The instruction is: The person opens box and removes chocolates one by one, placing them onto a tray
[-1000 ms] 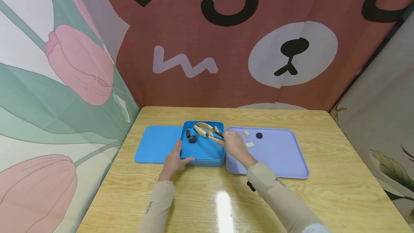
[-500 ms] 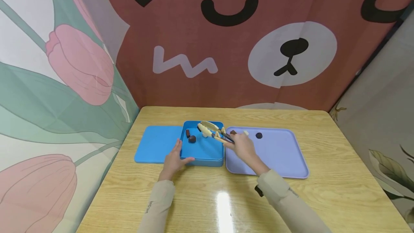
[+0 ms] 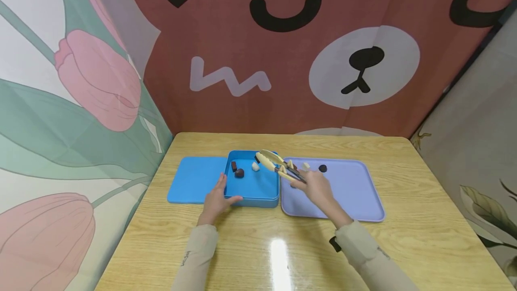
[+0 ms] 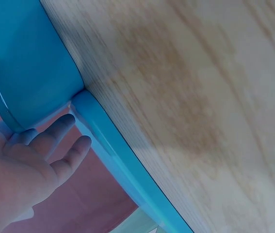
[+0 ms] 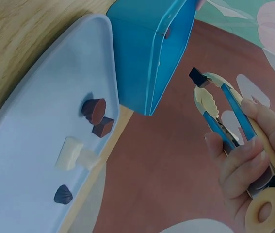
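My right hand (image 3: 317, 187) grips a pair of cream-tipped tongs (image 3: 269, 158), whose arms stand apart over the right edge of a blue box (image 3: 254, 202). A small dark block (image 5: 198, 77) sits at the tip of one tong arm in the right wrist view. Inside the box lie a dark bar (image 3: 234, 166), a round dark chocolate piece (image 3: 239, 173) and a white piece (image 3: 256, 166). My left hand (image 3: 216, 201) rests at the box's front left corner, fingers along its side and thumb by the front rim. In the left wrist view, its fingers (image 4: 72, 153) look relaxed.
A lilac tray (image 3: 347, 199) stands right beside the box. It bears a dark shell-like piece (image 5: 63, 194), white pieces (image 5: 69, 154) and brown pieces (image 5: 94, 111). A flat blue lid (image 3: 195, 181) lies left of the box. Patterned cloth hangs behind the table.
My right hand and the tongs have moved right, from over the box towards the tray. The white piece now shows in the box, apart from the tongs. My left hand stays put.
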Available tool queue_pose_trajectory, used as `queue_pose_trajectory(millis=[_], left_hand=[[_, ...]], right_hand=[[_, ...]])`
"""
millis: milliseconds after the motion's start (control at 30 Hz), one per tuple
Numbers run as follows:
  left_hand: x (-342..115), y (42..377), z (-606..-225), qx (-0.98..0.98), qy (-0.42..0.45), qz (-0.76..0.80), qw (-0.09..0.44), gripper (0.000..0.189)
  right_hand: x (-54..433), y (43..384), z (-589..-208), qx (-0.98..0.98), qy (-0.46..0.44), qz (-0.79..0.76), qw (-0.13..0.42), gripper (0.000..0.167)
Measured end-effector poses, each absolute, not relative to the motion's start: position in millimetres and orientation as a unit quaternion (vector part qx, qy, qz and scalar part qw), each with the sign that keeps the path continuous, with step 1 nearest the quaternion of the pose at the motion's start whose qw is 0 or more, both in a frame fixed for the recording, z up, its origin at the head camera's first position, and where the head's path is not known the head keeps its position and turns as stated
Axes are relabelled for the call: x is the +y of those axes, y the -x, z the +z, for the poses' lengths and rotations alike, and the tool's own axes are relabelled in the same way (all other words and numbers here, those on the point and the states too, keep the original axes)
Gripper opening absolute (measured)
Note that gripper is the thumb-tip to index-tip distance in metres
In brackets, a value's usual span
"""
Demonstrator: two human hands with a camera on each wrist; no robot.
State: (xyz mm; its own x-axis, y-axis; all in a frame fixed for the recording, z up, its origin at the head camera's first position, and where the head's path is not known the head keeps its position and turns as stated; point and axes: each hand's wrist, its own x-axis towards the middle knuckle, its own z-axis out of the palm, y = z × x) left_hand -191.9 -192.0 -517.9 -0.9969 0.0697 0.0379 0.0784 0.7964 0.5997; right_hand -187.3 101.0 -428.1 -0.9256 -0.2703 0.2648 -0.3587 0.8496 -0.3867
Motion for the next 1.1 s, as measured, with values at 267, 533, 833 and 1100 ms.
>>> queue_pose_trajectory(millis=[267, 533, 833, 1100], left_hand=[[-191.4, 190.8, -516.4, -0.947, 0.044, -0.318, 0.008, 0.095], [-191.8, 191.2, -517.0, -0.947, 0.047, -0.317, 0.009, 0.095], [-192.0, 191.3, -518.2, -0.948, 0.048, -0.315, 0.008, 0.095], [-191.8, 190.7, -518.0, -0.949, 0.049, -0.311, 0.013, 0.096]], right_hand=[[121.7, 175.1, -432.1, -0.953, -0.145, 0.248, 0.099, 0.046], [140.6, 166.3, -435.9, -0.948, -0.133, 0.268, 0.108, 0.046], [160.6, 155.3, -439.3, -0.948, -0.106, 0.284, 0.100, 0.047], [178.1, 145.9, -439.8, -0.949, -0.086, 0.292, 0.082, 0.049]])
